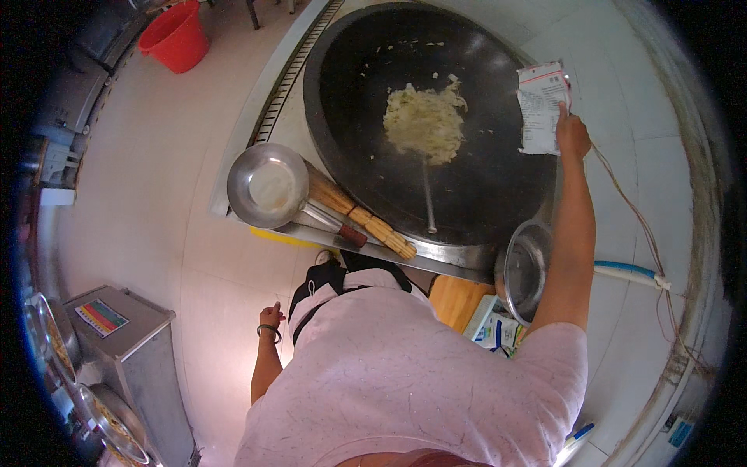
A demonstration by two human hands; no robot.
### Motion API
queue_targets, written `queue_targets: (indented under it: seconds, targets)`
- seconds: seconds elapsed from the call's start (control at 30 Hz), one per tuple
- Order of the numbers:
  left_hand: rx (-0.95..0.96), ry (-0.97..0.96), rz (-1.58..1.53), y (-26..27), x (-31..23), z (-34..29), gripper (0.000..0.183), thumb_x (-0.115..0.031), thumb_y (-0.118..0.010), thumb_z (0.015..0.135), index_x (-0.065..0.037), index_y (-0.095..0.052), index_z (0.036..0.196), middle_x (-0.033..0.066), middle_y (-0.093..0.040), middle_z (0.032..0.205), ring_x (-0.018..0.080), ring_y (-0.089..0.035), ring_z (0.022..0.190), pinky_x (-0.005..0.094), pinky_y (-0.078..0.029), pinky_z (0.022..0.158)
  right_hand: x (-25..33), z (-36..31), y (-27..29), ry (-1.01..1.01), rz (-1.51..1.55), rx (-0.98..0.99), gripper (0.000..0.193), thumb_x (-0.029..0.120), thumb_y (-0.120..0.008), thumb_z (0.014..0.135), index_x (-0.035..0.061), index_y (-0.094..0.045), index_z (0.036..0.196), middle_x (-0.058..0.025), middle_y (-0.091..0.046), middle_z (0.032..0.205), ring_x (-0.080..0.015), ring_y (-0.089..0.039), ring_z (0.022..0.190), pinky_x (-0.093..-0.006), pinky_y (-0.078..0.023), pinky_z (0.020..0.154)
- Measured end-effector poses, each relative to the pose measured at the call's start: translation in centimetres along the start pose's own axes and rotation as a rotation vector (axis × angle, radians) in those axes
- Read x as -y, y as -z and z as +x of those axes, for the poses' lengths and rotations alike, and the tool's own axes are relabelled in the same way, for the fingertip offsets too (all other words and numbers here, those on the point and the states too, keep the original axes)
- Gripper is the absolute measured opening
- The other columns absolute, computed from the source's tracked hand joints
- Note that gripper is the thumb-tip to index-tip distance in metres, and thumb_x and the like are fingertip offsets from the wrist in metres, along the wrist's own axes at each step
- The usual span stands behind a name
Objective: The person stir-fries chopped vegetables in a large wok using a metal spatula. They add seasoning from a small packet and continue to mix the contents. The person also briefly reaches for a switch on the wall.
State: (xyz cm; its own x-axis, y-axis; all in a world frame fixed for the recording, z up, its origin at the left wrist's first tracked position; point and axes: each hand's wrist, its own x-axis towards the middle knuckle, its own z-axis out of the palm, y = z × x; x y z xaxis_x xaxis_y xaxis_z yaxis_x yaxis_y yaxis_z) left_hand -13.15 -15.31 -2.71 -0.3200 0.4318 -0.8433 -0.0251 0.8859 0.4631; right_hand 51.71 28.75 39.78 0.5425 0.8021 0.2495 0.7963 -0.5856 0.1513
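My right hand [573, 136] is closed on a white packet [540, 109] with small print and a red stripe. It holds the packet over the right rim of a large black wok [490, 187]. Pale, yellowish shredded food [424, 123] lies in a heap in the wok, with loose bits scattered around it. A metal utensil's handle [429, 198] runs from the heap toward the near rim; its head is hidden under the food. Down by my left side hangs my left hand [270, 316], a bracelet on its wrist. Its fingers are loosely apart and nothing shows in them.
A steel pan [268, 187] and a bamboo brush [373, 226] lie on the stove's near left edge. A metal basin [527, 268] stands near my right arm. Cables [634, 202] run along the tiled right side. A red bucket [175, 39] stands on the floor.
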Motion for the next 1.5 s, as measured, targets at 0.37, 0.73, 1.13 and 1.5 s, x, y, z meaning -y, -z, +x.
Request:
queue_targets:
  seconds: [0.37, 0.73, 1.13, 1.5]
  targets:
    - [-0.060, -0.082, 0.048, -0.4, -2.6, -1.8, 0.041, -0.035, -0.059, 0.081, 0.005, -0.057, 0.078, 0.0093, -0.060, 0.063, 0.0175, -0.060, 0.052, 0.0265, -0.047, 0.048, 0.2, 2.7, -2.0, -0.030, 0.064, -0.082, 0.072, 0.059, -0.023, 0.086, 0.0005, -0.065, 0.085, -0.0189, -0.063, 0.087, -0.0343, -0.061, 0.081, -0.0455, -0.046, 0.067]
    - [-0.061, -0.020, 0.006, -1.6, -3.2, -2.4, 0.042, -0.040, -0.060, 0.080, 0.002, -0.056, 0.083, 0.0081, -0.061, 0.066, 0.0151, -0.060, 0.054, 0.0246, -0.045, 0.046, 3.2, 4.1, -4.1, 0.143, 0.033, 0.014, 0.072, 0.058, -0.022, 0.087, 0.0005, -0.065, 0.087, -0.0218, -0.062, 0.089, -0.0373, -0.060, 0.083, -0.0460, -0.046, 0.069]
    - [-0.092, 0.008, -0.065, -3.2, -0.9, -4.1, 0.042, -0.040, -0.059, 0.080, 0.001, -0.056, 0.082, 0.0073, -0.062, 0.066, 0.0148, -0.061, 0.055, 0.0243, -0.044, 0.045, 4.2, 6.6, -5.2, 0.138, 0.167, -0.126, 0.071, 0.059, -0.022, 0.086, 0.0024, -0.064, 0.092, -0.0208, -0.062, 0.092, -0.0353, -0.060, 0.087, -0.0455, -0.046, 0.072]
    - [-0.127, 0.089, -0.073, -2.8, 1.2, -5.6, 0.041, -0.040, -0.059, 0.080, 0.001, -0.057, 0.078, 0.0069, -0.061, 0.064, 0.0143, -0.061, 0.054, 0.0247, -0.043, 0.044, 4.6, 7.2, -4.4, 0.108, 0.017, 0.063, 0.071, 0.059, -0.022, 0.086, 0.0018, -0.063, 0.095, -0.0214, -0.059, 0.100, -0.0370, -0.057, 0.093, -0.0473, -0.045, 0.075]
